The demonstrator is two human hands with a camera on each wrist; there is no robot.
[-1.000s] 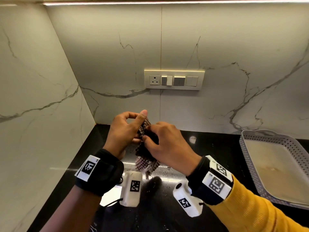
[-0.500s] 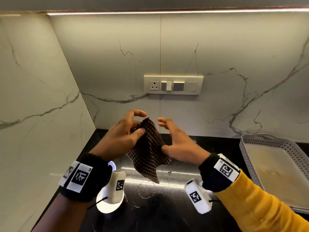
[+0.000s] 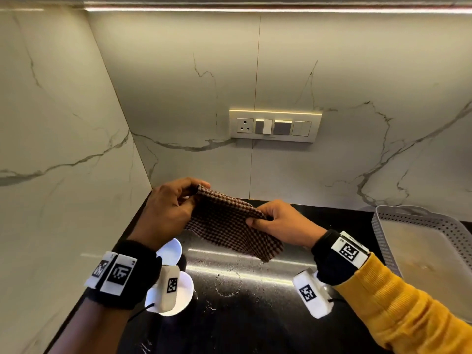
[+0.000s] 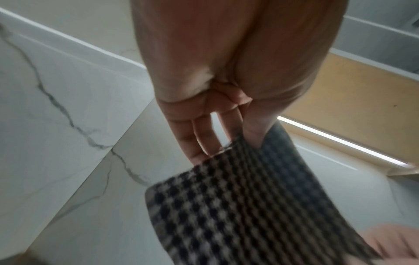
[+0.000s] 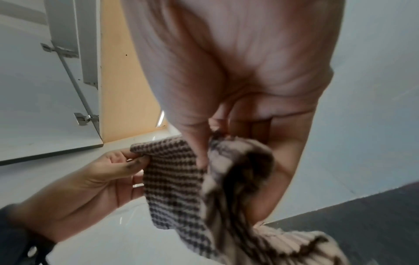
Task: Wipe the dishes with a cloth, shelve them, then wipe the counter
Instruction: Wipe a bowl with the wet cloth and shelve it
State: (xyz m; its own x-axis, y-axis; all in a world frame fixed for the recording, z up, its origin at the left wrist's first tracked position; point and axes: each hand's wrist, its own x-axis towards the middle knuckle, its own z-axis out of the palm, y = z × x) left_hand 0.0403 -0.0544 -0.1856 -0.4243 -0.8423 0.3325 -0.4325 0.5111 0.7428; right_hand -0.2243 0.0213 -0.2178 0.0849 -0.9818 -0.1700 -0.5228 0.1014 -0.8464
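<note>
A brown-and-cream checked cloth (image 3: 224, 223) hangs spread between both hands above the black counter (image 3: 255, 315). My left hand (image 3: 196, 191) pinches its upper left corner between thumb and fingers; the left wrist view shows the cloth (image 4: 249, 206) under that thumb. My right hand (image 3: 258, 218) pinches the cloth's right edge, and in the right wrist view the cloth (image 5: 176, 179) bunches under the thumb. Two white dishes (image 3: 169, 250) lie on the counter beneath my left wrist, partly hidden by the wrist camera.
A grey perforated tray (image 3: 419, 226) stands on the counter at the right. A switch plate (image 3: 274, 126) is set in the marble back wall. A marble side wall (image 3: 63, 175) closes the left. Water drops glint on the counter's middle (image 3: 227, 284).
The cloth was bunched between both hands; it has been pulled out flat, my hands moving apart. My right hand, loose half a second ago, now pinches the right edge.
</note>
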